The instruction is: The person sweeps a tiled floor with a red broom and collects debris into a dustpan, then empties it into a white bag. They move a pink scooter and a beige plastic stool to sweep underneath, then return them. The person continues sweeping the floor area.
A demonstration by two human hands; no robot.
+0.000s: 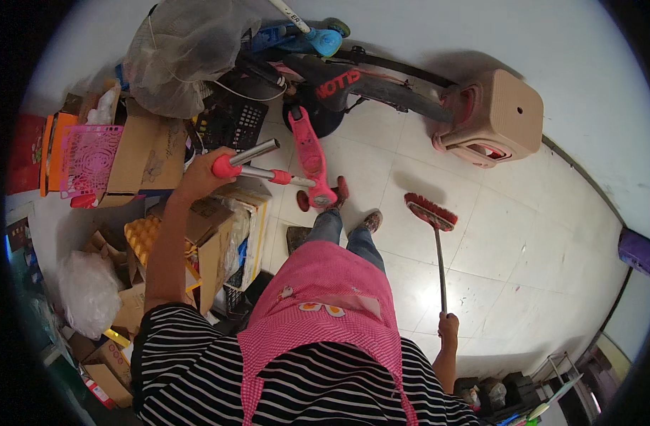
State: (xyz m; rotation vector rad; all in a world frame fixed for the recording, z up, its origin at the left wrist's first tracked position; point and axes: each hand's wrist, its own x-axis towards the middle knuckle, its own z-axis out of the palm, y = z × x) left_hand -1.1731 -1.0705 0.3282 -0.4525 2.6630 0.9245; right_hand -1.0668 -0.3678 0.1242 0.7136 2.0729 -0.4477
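Observation:
My left hand grips the handlebar of a pink kick scooter by its red grip. The scooter's deck slants up and away from my feet, and its wheels are beside my left shoe. Down at the right, my right hand is closed around the pole of a broom. The broom's red-bristled head is out over the tiled floor, in front of and to the right of my right shoe.
Cardboard boxes, a pink plastic basket and bags crowd the left side. Ahead, a bicycle saddle, a blue scooter and beige plastic stools stand along the wall. A purple object is at the far right.

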